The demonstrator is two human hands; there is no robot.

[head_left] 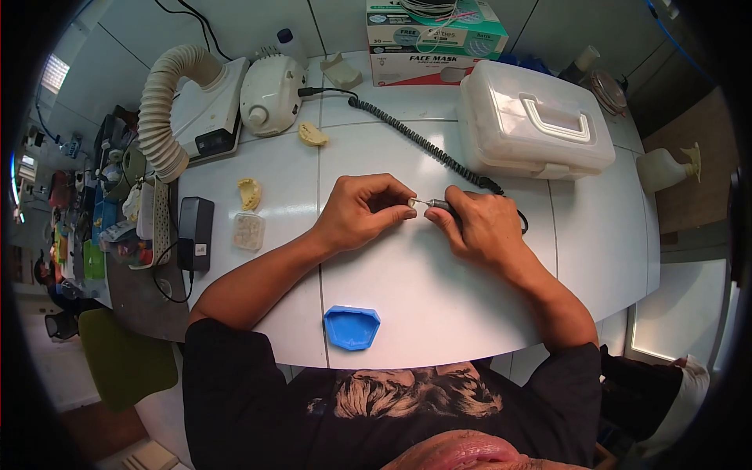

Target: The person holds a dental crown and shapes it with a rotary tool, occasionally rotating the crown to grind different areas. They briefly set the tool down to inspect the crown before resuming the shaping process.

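My left hand (362, 210) pinches a small whitish piece (412, 203) between thumb and fingertips; its exact shape is mostly hidden. A dark rotary handpiece (440, 206) lies in the grip of my right hand (487, 227), its thin metal bur (421, 201) pointing left, right at the small piece. From the handpiece a coiled black cord (423, 141) runs back to the white micromotor control box (272, 100). Left of my hands lie two yellowish dental casts, one farther back (312, 135) and one nearer (249, 193), beside a small clear compartment box (248, 232).
A blue tray-like mould (352, 327) sits near the front edge. At the back are a white unit with a ribbed hose (160, 110), face mask boxes (423, 69) and a white carry case (536, 121). A black power adapter (195, 233) stands left, a spray bottle (666, 168) right.
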